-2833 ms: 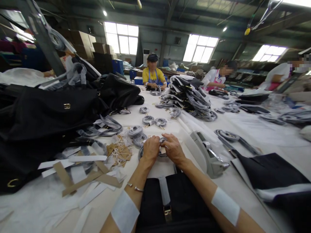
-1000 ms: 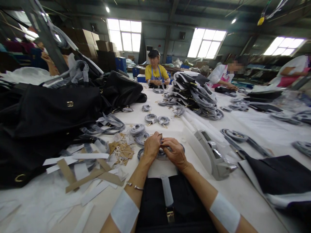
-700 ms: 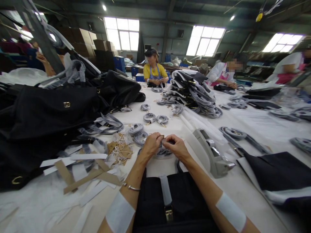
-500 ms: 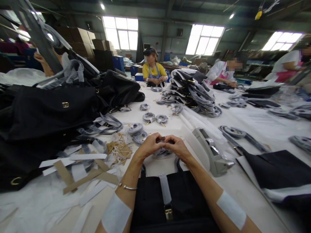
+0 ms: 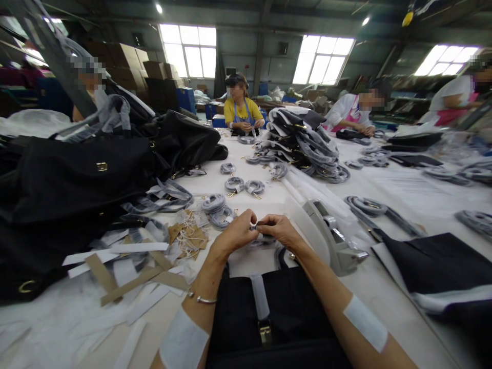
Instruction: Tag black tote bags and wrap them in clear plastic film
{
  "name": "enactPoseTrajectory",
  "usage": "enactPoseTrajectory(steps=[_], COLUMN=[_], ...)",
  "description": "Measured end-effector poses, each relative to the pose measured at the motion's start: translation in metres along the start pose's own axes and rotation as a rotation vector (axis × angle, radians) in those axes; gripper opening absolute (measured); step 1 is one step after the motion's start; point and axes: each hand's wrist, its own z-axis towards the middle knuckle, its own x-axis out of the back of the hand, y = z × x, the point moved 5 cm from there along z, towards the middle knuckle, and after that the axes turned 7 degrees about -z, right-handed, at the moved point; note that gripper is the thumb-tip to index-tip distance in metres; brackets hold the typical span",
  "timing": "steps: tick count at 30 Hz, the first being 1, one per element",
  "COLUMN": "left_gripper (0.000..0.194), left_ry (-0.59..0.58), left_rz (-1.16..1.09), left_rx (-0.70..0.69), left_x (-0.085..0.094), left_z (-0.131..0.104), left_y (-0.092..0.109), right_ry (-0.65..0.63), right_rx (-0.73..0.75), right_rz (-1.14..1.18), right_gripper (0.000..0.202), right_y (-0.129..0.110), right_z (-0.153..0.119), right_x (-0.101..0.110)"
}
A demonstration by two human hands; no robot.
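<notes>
My left hand [image 5: 238,231] is closed in a pinch beside my right hand [image 5: 282,230]. Between the fingertips of my right hand sits a small brown strip [image 5: 261,223]. What my left fingers hold is too small to make out. Partly covered by my hands, a coiled grey wrapped strap [image 5: 263,242] lies just below them on the table. Nearer to me, between my forearms, is a black handbag [image 5: 295,302] with a wrapped front strap [image 5: 260,297] and a gold buckle [image 5: 265,331].
A grey tape dispenser [image 5: 334,236] stands at my right. Paper strips [image 5: 154,277] and tags with strings [image 5: 192,233] litter the left, near piled black bags [image 5: 77,179]. Coiled straps [image 5: 234,184] lie ahead, beside a stack of bag parts [image 5: 303,141]. Several people work beyond.
My hands have drawn slightly apart at the fingertips, and the right fingers now pinch the brown strip more visibly. The handbag stays between my arms.
</notes>
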Motion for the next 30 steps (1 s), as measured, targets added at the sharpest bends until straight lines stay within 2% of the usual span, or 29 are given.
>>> enactPoseTrajectory(steps=[3,6,9,12,15,18,20,24,27,30], left_gripper=[0.02,0.021,0.024,0.027,0.028,0.027,0.027,0.032,0.034,0.035], left_ry=[-0.044,-0.055,-0.044,-0.043,-0.047,-0.035,-0.024,-0.046,-0.077,-0.08], left_rz=[0.019,-0.042,-0.136,-0.247,-0.359,-0.472,-0.546,-0.66,-0.712,-0.727], left_rx=[0.057,0.08,0.118,0.164,0.196,0.21,0.219,0.236,0.237,0.24], left_x=[-0.002,-0.004,-0.008,-0.013,-0.018,-0.021,-0.021,-0.018,-0.016,-0.016], left_z=[0.001,0.004,0.009,0.013,0.014,0.014,0.013,0.008,0.005,0.004], left_y=[-0.007,-0.014,-0.024,-0.033,-0.04,-0.044,-0.047,-0.048,-0.046,-0.045], right_ry=[0.041,0.068,0.13,0.167,0.117,-0.026,-0.083,-0.052,-0.023,0.028], right_rx=[0.043,0.138,0.312,0.529,0.733,0.844,0.856,0.802,0.75,0.695], right_rz=[-0.063,-0.23,-0.46,-0.661,-0.833,-1.005,-1.126,-1.317,-1.369,-1.36], right_gripper=[0.025,0.015,0.008,0.012,0.022,0.027,0.028,0.04,0.056,0.061], right_y=[-0.003,-0.01,-0.018,-0.023,-0.024,-0.024,-0.024,-0.022,-0.017,-0.014], right_z=[0.0,0.0,-0.003,-0.008,-0.015,-0.022,-0.027,-0.041,-0.051,-0.055], right_x=[0.0,0.0,0.0,-0.001,-0.001,-0.002,-0.003,-0.004,-0.008,-0.013])
